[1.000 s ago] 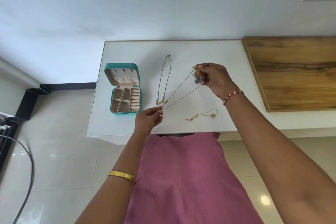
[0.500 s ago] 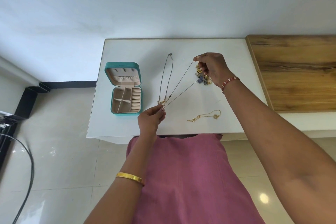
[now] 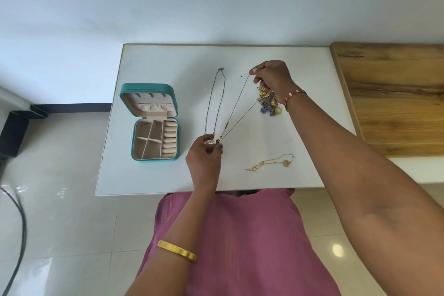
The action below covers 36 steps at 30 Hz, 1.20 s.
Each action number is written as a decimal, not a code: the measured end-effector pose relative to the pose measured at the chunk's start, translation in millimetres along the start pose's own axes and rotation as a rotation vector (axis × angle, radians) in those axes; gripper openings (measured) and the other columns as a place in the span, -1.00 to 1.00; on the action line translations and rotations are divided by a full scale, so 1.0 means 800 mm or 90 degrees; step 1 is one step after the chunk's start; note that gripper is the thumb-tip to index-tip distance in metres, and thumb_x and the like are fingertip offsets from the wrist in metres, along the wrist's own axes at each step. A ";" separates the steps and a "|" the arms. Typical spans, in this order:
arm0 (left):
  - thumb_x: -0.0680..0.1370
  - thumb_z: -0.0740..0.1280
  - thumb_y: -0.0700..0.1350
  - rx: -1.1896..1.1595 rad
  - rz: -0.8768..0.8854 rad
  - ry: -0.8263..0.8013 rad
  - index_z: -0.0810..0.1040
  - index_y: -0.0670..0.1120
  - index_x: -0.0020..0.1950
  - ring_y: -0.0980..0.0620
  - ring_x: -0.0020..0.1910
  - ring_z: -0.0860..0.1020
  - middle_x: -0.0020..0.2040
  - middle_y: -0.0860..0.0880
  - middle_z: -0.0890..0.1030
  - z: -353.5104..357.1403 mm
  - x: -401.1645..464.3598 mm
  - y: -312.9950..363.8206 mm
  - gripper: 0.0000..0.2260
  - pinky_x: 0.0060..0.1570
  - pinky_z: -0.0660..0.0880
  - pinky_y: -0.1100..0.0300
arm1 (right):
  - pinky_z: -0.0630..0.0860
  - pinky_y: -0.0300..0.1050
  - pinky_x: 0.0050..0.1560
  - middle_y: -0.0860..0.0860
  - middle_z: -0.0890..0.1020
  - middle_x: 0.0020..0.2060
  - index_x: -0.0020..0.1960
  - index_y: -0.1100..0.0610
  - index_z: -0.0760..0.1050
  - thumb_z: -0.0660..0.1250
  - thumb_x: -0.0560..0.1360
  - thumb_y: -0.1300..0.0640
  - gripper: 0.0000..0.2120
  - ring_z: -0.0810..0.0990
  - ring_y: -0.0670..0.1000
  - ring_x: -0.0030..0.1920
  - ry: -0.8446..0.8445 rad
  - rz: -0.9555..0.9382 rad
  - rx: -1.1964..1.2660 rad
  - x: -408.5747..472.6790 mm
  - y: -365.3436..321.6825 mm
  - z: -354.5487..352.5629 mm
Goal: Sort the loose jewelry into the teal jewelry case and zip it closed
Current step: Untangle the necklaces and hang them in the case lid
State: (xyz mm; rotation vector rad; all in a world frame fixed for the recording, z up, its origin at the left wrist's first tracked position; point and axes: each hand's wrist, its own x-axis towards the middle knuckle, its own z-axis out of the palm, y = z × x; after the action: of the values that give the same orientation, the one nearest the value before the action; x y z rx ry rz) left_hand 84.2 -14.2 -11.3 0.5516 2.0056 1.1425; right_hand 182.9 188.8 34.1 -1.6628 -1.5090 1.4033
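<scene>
Right hand (image 3: 272, 79) has gone further toward the table's far edge than a second ago, dragging its end of the thin chain necklace (image 3: 236, 108) along; the strands now stretch taut in a narrow V between both hands. That move uncovered the cluster of gold and blue earrings and rings (image 3: 268, 103), which now lies in plain view on the white table (image 3: 168, 62) just under the right wrist.

Teal jewelry case (image 3: 150, 125) sits open and flat near the left edge, lid back, compartments looking empty, zip undone. Nothing sorted into it yet, by the look of it.

Right hand's fingertips pinch the far end of the chain; whether it also holds any trinket I cannot tell. Left hand (image 3: 204, 154) pinches the near end, close to the front edge.

A second, darker chain (image 3: 216, 101) lies in a long loop between the case and the held necklace, its near end running under the left fingers. A gold bracelet (image 3: 271, 162) lies loose toward the front right, well apart from the case.

Likely meaning: the necklace is being straightened or untangled before it goes in the case. Early stage.
</scene>
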 end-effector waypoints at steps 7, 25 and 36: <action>0.45 0.38 -0.26 0.022 0.015 0.019 0.59 -0.12 -0.09 0.20 -0.29 0.53 -0.29 0.08 0.58 0.011 0.005 -0.005 -0.92 -0.28 0.39 0.54 | 0.24 -0.28 -0.52 0.06 0.51 -0.43 -0.18 0.24 0.57 0.22 0.49 0.31 -0.84 0.31 -0.06 -0.48 -0.017 -0.002 -0.068 0.033 0.003 0.017; 0.47 0.36 -0.22 0.146 0.042 0.036 0.58 -0.11 -0.05 0.04 -0.22 0.51 -0.21 -0.07 0.59 0.025 0.015 -0.014 -0.91 -0.21 0.33 0.34 | 0.27 -0.52 -0.53 -0.16 0.50 -0.54 -0.08 0.43 0.58 0.31 0.44 0.35 -0.86 0.42 -0.33 -0.63 -0.014 -0.131 -0.226 0.080 0.027 0.049; 0.47 0.33 -0.24 0.171 0.059 0.049 0.55 -0.13 -0.09 -0.02 -0.26 0.48 -0.29 -0.09 0.53 0.022 0.022 -0.018 -0.95 -0.20 0.36 0.23 | 0.31 -0.47 -0.44 -0.01 0.56 -0.38 -0.16 0.36 0.60 0.38 0.38 0.33 -0.91 0.45 -0.28 -0.53 0.023 -0.164 -0.291 0.098 0.031 0.062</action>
State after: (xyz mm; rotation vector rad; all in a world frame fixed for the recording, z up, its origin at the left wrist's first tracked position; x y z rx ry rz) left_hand 87.2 0.1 -36.1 0.7521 2.2364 0.9656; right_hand 137.9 241.4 -32.9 -1.6507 -2.0504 0.9334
